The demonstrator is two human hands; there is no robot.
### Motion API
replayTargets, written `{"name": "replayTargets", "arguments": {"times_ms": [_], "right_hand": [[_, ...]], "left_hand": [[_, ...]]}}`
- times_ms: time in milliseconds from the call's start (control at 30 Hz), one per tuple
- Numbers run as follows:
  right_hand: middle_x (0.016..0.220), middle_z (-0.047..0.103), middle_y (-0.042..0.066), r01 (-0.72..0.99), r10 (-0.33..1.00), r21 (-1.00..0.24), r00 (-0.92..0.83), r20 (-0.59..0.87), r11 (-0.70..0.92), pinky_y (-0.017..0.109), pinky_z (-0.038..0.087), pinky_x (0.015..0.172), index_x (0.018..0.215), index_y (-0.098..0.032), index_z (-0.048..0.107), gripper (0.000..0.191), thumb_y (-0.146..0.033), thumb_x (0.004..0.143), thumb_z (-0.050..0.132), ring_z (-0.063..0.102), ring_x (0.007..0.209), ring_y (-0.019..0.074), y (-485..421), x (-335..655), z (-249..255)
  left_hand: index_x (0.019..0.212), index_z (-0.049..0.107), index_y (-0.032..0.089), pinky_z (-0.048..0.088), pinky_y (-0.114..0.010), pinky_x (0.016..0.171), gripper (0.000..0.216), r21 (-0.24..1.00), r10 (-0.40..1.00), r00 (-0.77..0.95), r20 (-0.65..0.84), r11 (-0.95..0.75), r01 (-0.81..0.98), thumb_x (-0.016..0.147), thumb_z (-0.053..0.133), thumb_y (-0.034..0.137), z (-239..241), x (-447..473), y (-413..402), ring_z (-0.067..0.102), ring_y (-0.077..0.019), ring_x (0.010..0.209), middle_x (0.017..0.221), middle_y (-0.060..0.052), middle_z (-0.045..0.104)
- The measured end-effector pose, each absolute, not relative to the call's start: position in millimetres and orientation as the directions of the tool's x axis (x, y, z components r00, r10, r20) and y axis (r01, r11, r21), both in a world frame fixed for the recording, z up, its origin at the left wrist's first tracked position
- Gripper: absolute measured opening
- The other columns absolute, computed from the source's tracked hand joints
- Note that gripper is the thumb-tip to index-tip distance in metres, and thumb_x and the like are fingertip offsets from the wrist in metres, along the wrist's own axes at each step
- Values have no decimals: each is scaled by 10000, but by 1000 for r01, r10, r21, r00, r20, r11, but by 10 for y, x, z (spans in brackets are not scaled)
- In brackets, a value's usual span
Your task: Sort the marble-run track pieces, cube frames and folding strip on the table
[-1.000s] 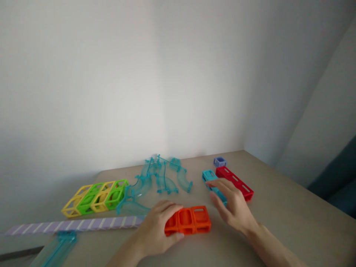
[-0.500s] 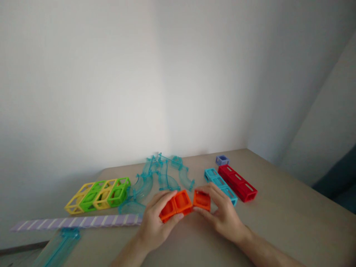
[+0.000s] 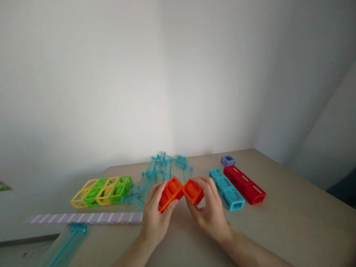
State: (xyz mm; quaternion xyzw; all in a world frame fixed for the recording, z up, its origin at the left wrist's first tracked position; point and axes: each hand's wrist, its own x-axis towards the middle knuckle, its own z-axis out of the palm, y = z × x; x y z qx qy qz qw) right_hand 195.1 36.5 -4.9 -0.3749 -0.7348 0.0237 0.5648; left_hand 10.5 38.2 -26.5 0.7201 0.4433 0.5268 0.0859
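Note:
My left hand [image 3: 156,213] is closed around a pair of joined orange block frames [image 3: 170,192], fingers behind and thumb in front. In my right hand [image 3: 209,207] sits a single orange cube block [image 3: 193,191], gripped between thumb and fingers. Both pieces are held up over the table, tilted, their near corners meeting or almost meeting at the middle; I cannot tell whether they touch. Fingers hide the outer sides of each piece.
Yellow and green block frames [image 3: 101,191] stand in a row at left. A lilac striped strip [image 3: 86,218] and clear teal track [image 3: 68,244] lie nearer. More teal track pieces [image 3: 152,174] spread behind my hands. Right are blue blocks [image 3: 227,189], red blocks [image 3: 244,184] and a purple block [image 3: 228,160].
Both hands have lifted slightly, and the right has shifted left. The orange pieces have turned, so they now meet corner toward corner. The view has shifted a little left.

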Motion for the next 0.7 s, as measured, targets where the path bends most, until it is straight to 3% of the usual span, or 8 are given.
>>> {"name": "replayTargets", "arguments": {"times_ms": [200, 367, 700], "right_hand": [[1104, 504, 104, 508, 593, -466, -115, 797, 725, 403, 480, 862, 1209, -230, 479, 470, -76, 771, 552, 531, 1031, 261, 334, 2002, -24], [1098, 485, 107, 432, 583, -448, -260, 770, 783, 393, 490, 851, 1238, -221, 452, 572, -44, 706, 565, 521, 1010, 257, 283, 1929, -46], [1066, 515, 80, 422, 634, -527, -163, 756, 738, 364, 472, 851, 1171, -223, 492, 487, -44, 728, 583, 530, 997, 241, 316, 1904, -30]], "left_hand": [[1347, 457, 235, 460, -368, 980, 466, 587, 740, 94, 666, -598, 546, 893, 563, 246, -314, 111, 381, 548, -236, 1163, 1250, -108, 559], [1351, 463, 245, 437, -356, 1020, 462, 606, 731, 115, 673, -634, 481, 896, 522, 183, -318, 122, 390, 527, -223, 1192, 1267, -97, 544], [1386, 431, 269, 431, -377, 1020, 551, 593, 700, 143, 700, -680, 431, 862, 554, 155, -270, 140, 371, 517, -237, 1200, 1285, -97, 518]]}}
